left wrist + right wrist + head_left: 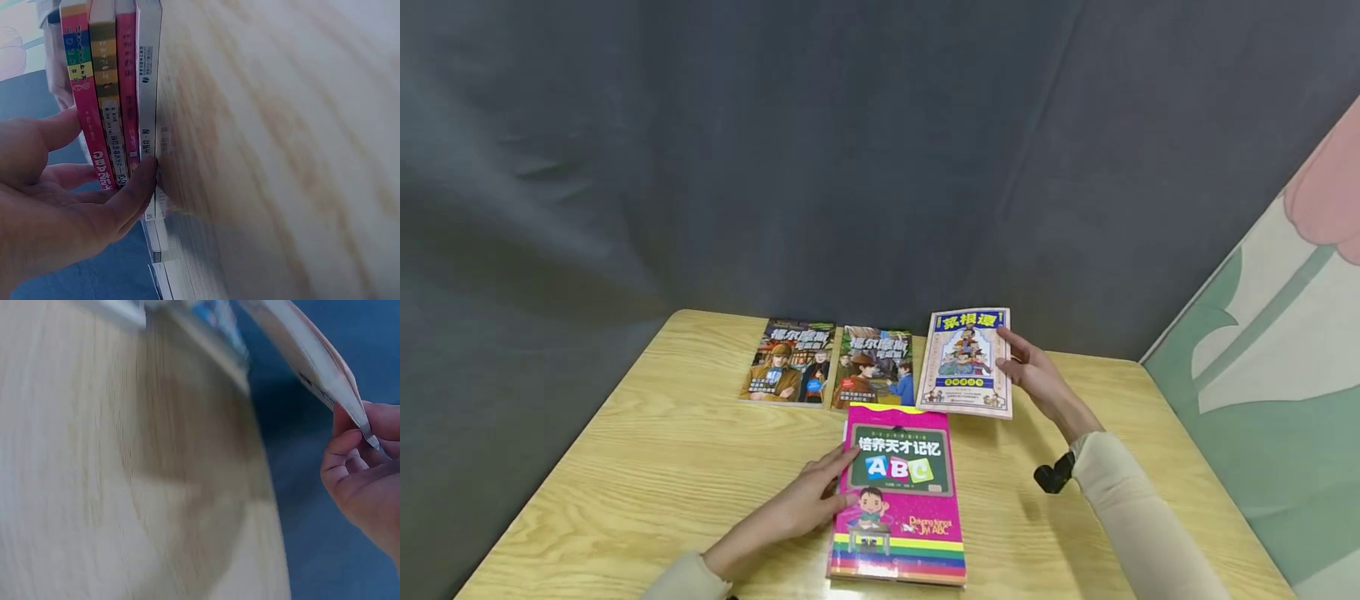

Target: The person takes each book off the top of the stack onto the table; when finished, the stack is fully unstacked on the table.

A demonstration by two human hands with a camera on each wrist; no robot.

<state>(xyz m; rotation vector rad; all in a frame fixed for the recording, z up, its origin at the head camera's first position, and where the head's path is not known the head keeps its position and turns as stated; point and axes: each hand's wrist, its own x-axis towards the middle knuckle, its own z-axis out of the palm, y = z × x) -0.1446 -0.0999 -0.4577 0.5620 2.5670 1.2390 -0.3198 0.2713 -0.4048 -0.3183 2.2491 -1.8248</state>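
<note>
A pink "ABC" book (898,492) tops a stack of several books (119,94) near the table's front. My left hand (820,496) lies with straight fingers on the cover's left edge, and its thumb (134,187) presses the spines. At the back right, my right hand (1026,367) pinches the right edge of a white book with a blue title (966,362). In the right wrist view that book (312,356) is tilted up off the wood, with curled fingers (350,462) round its edge.
Two illustrated comic books (790,360) (874,367) lie side by side at the back of the wooden table (662,467). A dark grey curtain (775,167) hangs behind it, and a floral wall panel (1262,333) stands to the right.
</note>
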